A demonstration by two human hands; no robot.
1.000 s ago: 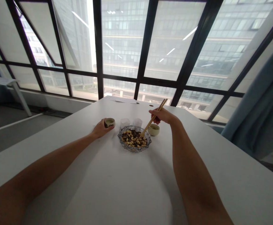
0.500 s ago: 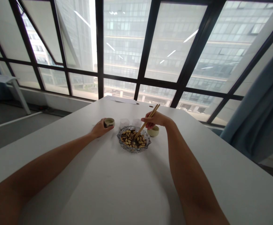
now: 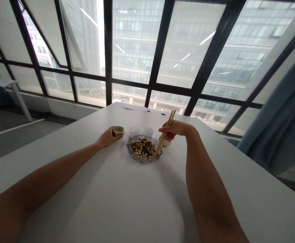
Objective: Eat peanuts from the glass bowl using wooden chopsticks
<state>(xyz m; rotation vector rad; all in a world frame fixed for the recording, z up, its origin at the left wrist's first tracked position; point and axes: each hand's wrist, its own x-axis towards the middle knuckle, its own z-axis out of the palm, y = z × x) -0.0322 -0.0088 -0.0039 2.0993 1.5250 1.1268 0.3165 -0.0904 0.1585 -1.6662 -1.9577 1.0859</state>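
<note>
My left hand (image 3: 107,137) is wrapped round a small cream cup (image 3: 118,132) with dark markings, left of the glass bowl. In my right hand (image 3: 172,129) is a pair of wooden chopsticks (image 3: 165,133), pointing down with their tips at the right inner side of the bowl. The clear glass bowl (image 3: 130,152) has a wavy rim. It holds a mix of nuts and dark seeds (image 3: 143,148), pistachio-like in look. A second cream cup (image 3: 166,143) stands right of the bowl, partly hidden behind my right hand and the chopsticks.
Two clear plastic cups (image 3: 134,131) stand just behind the bowl. Papers (image 3: 131,107) lie at the far end of the white table (image 3: 117,202). Large dark-framed windows rise beyond it. A blue curtain (image 3: 279,121) hangs at the right, and another table (image 3: 0,82) stands at the left.
My right hand and the chopsticks have moved right, and the tips have gone from the bowl's middle to its right side. My left hand stays at the cup.
</note>
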